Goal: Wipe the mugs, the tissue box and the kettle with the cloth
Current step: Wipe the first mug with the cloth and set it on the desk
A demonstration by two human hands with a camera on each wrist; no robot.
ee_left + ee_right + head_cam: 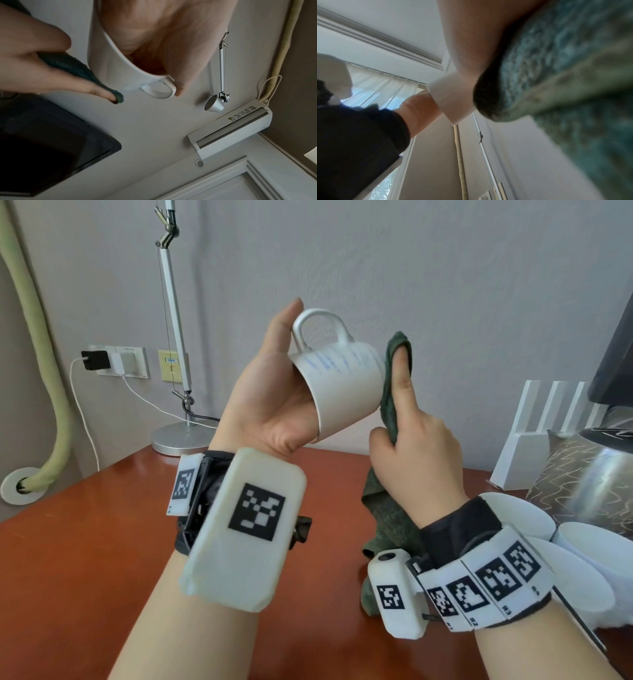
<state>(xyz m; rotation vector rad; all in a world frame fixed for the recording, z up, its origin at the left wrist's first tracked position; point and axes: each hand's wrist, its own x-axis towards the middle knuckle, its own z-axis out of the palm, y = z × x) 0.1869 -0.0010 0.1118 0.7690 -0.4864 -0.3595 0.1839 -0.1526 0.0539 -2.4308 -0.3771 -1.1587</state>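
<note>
Left hand [274,402] holds mug [342,388] sideways, base against cloth [390,392].

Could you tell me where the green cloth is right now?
In the head view, the right hand presses the cloth against the base of the mug.

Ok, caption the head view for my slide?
Left hand holds a white mug while right hand presses green cloth against it.
</note>
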